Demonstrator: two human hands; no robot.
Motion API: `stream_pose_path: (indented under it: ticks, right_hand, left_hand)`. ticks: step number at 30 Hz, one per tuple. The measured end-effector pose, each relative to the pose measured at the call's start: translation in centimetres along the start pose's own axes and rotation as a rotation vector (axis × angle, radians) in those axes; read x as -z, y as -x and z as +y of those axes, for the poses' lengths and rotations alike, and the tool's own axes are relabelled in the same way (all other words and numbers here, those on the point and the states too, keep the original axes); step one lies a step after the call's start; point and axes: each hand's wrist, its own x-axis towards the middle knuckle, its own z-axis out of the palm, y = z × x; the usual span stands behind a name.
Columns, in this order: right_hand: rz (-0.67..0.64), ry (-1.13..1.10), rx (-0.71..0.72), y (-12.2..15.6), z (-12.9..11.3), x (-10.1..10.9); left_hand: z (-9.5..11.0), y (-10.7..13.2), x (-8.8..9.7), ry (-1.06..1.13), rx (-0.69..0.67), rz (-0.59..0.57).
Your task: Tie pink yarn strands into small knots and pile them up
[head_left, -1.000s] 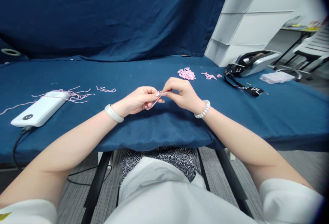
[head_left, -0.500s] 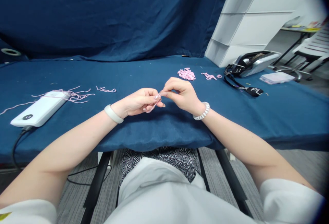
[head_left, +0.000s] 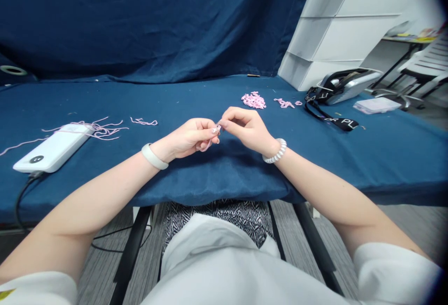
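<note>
My left hand (head_left: 185, 139) and my right hand (head_left: 247, 130) meet above the blue cloth, fingertips together. Both pinch a short piece of pale pink yarn (head_left: 216, 130), and its tail curls down beside my left fingers. Much of the piece is hidden by my fingers. Beyond my right hand lies a heap of cut pink yarn pieces (head_left: 254, 101), with a smaller scatter (head_left: 284, 103) to its right. Far left of my left hand, longer pink strands (head_left: 100, 131) drape over a white power bank (head_left: 52, 148), and a loose strand (head_left: 143, 121) lies beyond.
A blue cloth-covered table (head_left: 224, 179) fills the foreground. At the back right are a black lanyard (head_left: 332, 120), a silver-and-black device (head_left: 345, 85), a small plastic box (head_left: 377, 105) and white drawers (head_left: 325, 29). A black cable (head_left: 21, 197) hangs from the power bank.
The yarn tail below my left hand looks shorter, and my left fingers are curled in more. My hands stay close together in nearly the same place.
</note>
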Motion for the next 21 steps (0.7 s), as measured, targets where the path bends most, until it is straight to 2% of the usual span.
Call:
stream_pose_path:
  ticks: [7, 12, 21]
  right_hand:
    - [-0.08, -0.302, -0.239, -0.3, 0.8, 0.0]
    - [-0.173, -0.409, -0.276, 0.0, 0.8, -0.7]
    - [-0.098, -0.618, -0.322, 0.3, 1.3, -1.7]
  left_hand:
    - [0.1, 0.0, -0.2, 0.002, -0.048, 0.021]
    - [0.1, -0.1, -0.5, 0.011, -0.028, -0.014]
    - [0.0, 0.0, -0.4, 0.004, -0.001, 0.01]
